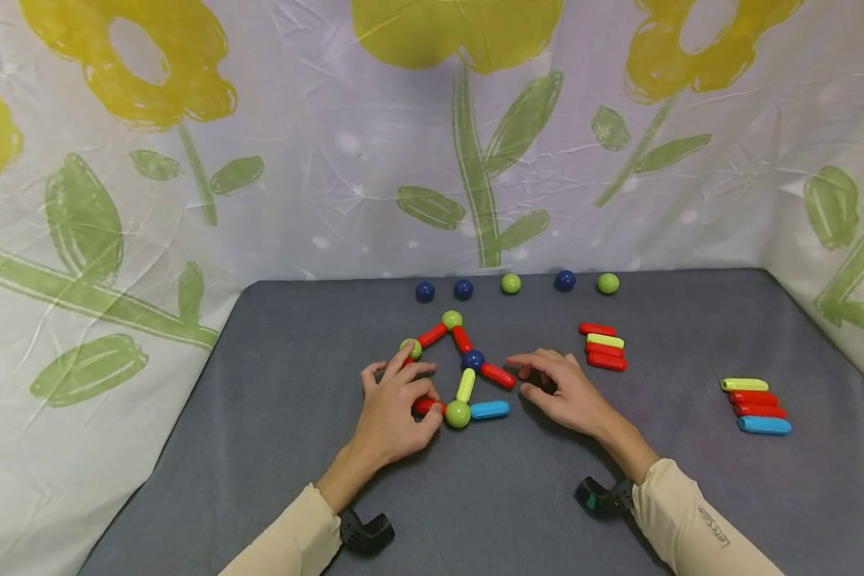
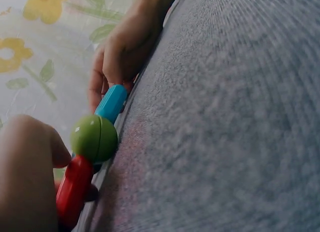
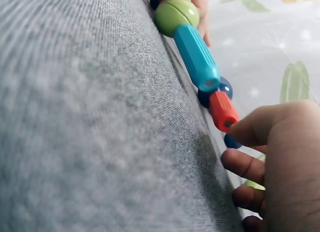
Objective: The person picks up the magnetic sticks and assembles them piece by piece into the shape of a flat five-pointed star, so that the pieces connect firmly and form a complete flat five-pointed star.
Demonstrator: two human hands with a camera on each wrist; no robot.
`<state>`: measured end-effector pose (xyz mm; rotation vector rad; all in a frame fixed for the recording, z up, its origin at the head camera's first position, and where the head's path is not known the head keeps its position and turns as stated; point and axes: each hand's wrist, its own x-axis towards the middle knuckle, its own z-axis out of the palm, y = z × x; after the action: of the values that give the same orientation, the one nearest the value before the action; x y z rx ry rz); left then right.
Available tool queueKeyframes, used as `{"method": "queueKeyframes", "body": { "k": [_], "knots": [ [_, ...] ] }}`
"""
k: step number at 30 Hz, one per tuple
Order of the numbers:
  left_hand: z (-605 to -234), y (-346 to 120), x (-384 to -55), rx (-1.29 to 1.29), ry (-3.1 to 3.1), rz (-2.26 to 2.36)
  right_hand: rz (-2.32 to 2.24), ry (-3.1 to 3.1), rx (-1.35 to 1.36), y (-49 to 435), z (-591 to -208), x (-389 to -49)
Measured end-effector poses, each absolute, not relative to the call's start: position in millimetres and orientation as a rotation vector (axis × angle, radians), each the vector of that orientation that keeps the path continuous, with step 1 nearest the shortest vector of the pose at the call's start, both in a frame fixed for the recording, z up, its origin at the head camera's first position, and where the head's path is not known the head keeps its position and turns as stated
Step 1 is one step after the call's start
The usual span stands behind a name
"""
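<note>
On the grey tabletop lies a joined figure of magnetic rods and balls. My left hand (image 1: 396,408) is at its left side. Its thumb and index finger pinch a red rod (image 2: 75,187) that meets the front green ball (image 1: 458,414); another finger reaches the left green ball (image 1: 411,348). From the front ball a blue rod (image 1: 490,410) points right and a yellow-green rod (image 1: 466,386) runs to a dark blue ball (image 1: 473,361). My right hand (image 1: 558,388) has loosely bent fingers just right of the free end of another red rod (image 1: 498,375).
Along the back edge stand loose balls, dark blue (image 1: 464,289) and green (image 1: 608,283). Two rows of spare rods lie to the right, one with a yellow-green rod (image 1: 606,341) among red ones, the other ending in a blue rod (image 1: 764,425). A flowered cloth (image 1: 317,160) rises behind.
</note>
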<state>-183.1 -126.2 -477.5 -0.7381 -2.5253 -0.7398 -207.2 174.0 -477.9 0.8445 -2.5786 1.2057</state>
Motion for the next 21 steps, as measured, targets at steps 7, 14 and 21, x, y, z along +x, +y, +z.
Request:
{"method": "queueKeyframes", "body": {
  "k": [7,14,21],
  "knots": [
    [-470,-117,-179,-0.789,-2.489,-0.608,1.103,-2.653,0.85,171,-478,-206],
    [-470,-95,-167,-0.882,-2.578,-0.466,1.094,-2.657,0.854,166,-477,-203],
    [-472,-91,-163,-0.747,-2.661,-0.446,1.109,-2.632,0.887,164,-478,-200]
  ]
}}
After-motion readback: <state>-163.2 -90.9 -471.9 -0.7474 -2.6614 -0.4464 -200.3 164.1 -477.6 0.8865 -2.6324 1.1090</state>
